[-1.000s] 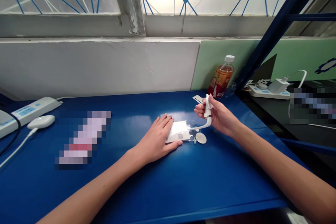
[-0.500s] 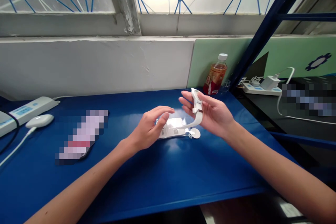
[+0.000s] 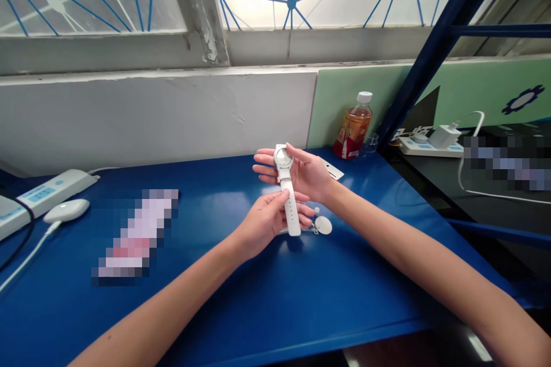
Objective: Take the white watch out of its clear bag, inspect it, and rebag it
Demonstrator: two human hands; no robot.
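A white wristwatch (image 3: 283,156) is held up above the blue desk, its round face turned toward me and its strap hanging down. My right hand (image 3: 307,175) is behind the watch, thumb on the edge of the case and fingers stretched out to the left. Lower down, my left hand (image 3: 273,215) pinches the strap, with the thumb in front and the fingers behind it. Beneath the hands lies a clear packet, mostly hidden, and a round white tag (image 3: 323,225) shows at its right end. Behind my right wrist a white card (image 3: 333,170) pokes out.
A blurred-out phone (image 3: 135,232) lies on the blue desk (image 3: 275,304) to the left. Beside it are a white cabled device (image 3: 66,210) and a power strip (image 3: 47,192). A drink bottle (image 3: 353,126) stands at the back right, by a blue metal post (image 3: 434,40).
My right hand has moved left with the watch, turning its face toward me. My left hand has moved slightly right and taken hold of the strap.
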